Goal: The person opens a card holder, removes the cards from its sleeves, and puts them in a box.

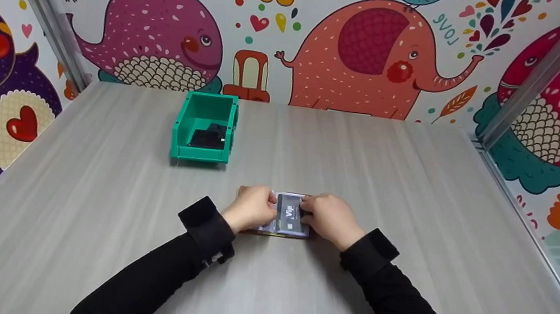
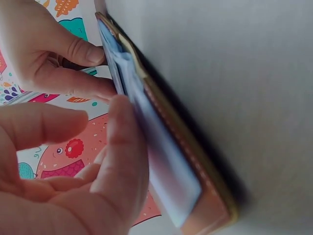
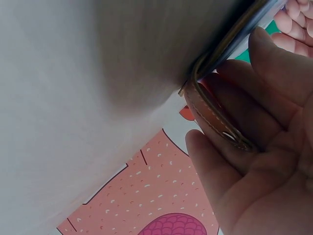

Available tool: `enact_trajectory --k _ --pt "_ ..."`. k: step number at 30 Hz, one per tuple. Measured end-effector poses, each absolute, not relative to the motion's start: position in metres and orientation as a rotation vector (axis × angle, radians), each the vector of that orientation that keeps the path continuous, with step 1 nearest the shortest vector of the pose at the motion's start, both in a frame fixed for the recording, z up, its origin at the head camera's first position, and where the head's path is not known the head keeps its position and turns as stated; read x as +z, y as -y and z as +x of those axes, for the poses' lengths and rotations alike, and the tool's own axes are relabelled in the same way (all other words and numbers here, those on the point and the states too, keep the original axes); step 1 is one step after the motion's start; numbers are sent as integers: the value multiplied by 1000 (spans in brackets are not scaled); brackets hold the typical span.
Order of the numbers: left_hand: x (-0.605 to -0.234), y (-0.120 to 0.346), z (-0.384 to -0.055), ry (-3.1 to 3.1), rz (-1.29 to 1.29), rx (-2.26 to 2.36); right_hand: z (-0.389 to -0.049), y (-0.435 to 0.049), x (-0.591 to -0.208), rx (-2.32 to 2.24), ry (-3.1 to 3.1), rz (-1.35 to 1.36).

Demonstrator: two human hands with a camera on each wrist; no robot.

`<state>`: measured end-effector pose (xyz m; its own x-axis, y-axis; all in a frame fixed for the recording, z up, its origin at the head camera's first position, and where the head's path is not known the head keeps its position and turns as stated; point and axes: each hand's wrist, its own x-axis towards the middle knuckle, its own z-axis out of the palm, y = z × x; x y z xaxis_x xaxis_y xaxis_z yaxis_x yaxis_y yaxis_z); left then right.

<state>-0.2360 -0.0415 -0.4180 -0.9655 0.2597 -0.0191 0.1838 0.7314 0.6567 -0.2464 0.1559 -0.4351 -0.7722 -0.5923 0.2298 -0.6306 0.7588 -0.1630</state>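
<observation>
Your right hand is pinching the wallet between both hands at the desk; your left hand, fingers loose, is touching its sleeves. Uneven pushing could be bending the Vip card or sliding the wallet askew.

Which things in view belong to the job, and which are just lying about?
In the job:
- brown wallet, gripped by the right hand, touched by the left hand
- Vip card, in or on the wallet

Probably just lying about:
- green bin
- black things inside it, too unclear to name
</observation>
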Motion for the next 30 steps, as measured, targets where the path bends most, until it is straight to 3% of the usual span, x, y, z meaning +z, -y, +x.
enact_trajectory --k 30 --pt "-426 35 -242 -2596 105 1321 -245 -156 -435 383 2794 983"
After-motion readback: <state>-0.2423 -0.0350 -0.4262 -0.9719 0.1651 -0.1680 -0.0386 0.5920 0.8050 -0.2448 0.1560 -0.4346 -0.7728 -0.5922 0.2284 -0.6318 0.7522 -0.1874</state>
